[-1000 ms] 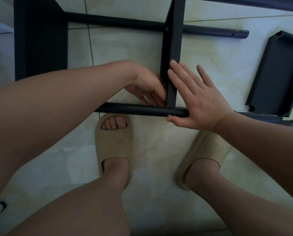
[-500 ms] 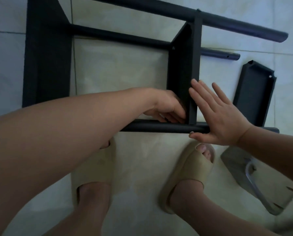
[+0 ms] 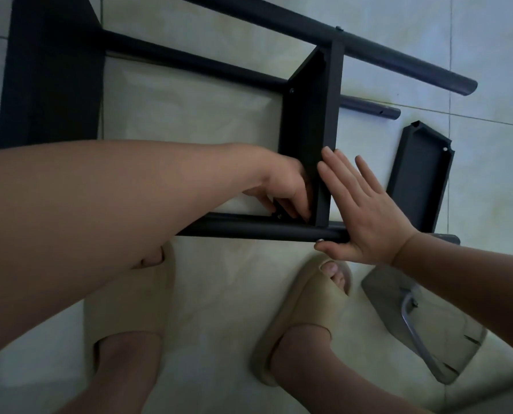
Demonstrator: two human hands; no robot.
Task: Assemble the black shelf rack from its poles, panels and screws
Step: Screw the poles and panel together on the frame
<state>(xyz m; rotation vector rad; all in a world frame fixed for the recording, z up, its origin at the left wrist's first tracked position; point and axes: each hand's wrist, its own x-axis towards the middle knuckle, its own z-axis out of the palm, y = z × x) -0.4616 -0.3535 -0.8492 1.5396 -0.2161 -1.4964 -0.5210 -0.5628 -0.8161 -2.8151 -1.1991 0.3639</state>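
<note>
No lettering, label, brand mark, number or sign can be read anywhere, neither on the black shelf rack itself nor on the loose panel lying just to the right of it.

You are working in dim, soft light with a grey-green cast. The pale floor is brightest in the middle and turns cooler and bluer toward the upper right, and the shadows beside your slippers are faint and soft-edged. The black panel swallows detail, so the corner under your left hand is a dark patch where the fingertips are hard to make out, while the wide lens swells your left forearm and slightly bows the top pole.
</note>
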